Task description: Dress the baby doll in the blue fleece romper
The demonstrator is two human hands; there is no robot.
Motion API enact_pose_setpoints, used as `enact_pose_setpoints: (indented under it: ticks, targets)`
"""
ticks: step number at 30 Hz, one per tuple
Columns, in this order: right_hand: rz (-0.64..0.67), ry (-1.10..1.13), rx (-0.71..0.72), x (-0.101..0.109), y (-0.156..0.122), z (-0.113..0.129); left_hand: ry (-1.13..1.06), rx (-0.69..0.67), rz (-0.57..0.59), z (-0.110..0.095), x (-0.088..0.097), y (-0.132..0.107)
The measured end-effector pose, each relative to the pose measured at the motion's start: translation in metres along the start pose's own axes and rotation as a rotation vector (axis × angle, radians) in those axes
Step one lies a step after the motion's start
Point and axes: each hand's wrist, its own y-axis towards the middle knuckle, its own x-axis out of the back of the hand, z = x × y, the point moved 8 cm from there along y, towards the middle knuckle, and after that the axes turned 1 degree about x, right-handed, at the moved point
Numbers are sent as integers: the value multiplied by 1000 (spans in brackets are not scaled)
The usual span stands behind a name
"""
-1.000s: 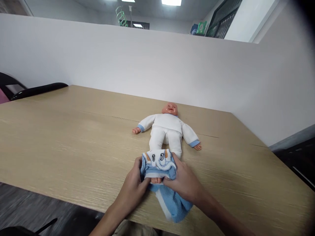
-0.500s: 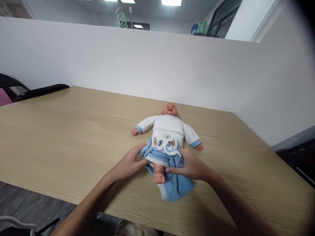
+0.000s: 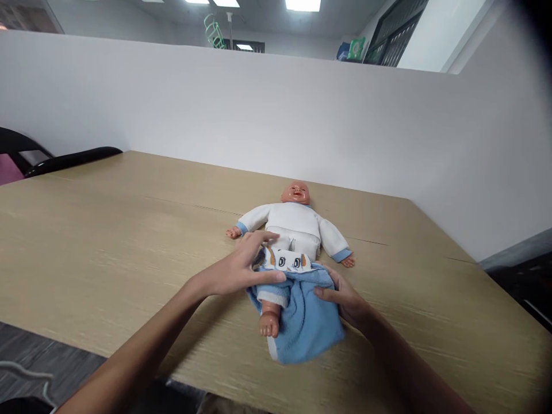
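Observation:
A baby doll (image 3: 293, 215) in a white top with blue cuffs lies on its back, head away from me. Light-blue toddler trousers (image 3: 308, 322) with a white animal-face front are partly on its legs. One bare foot (image 3: 269, 323) sticks out of a white-edged leg opening; the other foot is hidden under the cloth. My left hand (image 3: 241, 261) spreads its thumb and fingers over the left side of the waistband, touching it. At the right side, my right hand (image 3: 342, 296) grips the trousers, thumb on top and fingers mostly hidden beneath.
The wooden table (image 3: 129, 241) extends to a white partition (image 3: 215, 109) behind the doll. A black chair (image 3: 73, 161) stands at the left edge, and dark furniture (image 3: 526, 276) is at the right. Grey floor (image 3: 38, 345) shows at lower left.
My left hand has moved up from the leg opening to the waistband and spread its fingers. My right hand has shifted slightly right and down with the cloth. The bare foot protrudes further toward me.

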Motion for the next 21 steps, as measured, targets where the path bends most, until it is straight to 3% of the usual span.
enact_pose_setpoints:
  ticks: [4, 7, 9, 13, 17, 21]
  targets:
    - [116, -165, 30, -4, -3, 8, 129, -228, 203, -33, -12, 32]
    - [261, -227, 58, -12, -7, 12, 126, -219, 417, -37, -25, 49]
    - [278, -200, 70, -13, -9, 13, 89, -191, 524, -36, -31, 55]
    - [200, -84, 53, -9, -10, 10, -61, -237, 555, -41, -35, 63]
    - [238, -35, 27, -15, -14, 13, -170, -171, 589, -34, -44, 67]
    - [259, -34, 42, -15, -17, 21, -187, -132, 754, -25, -57, 64]
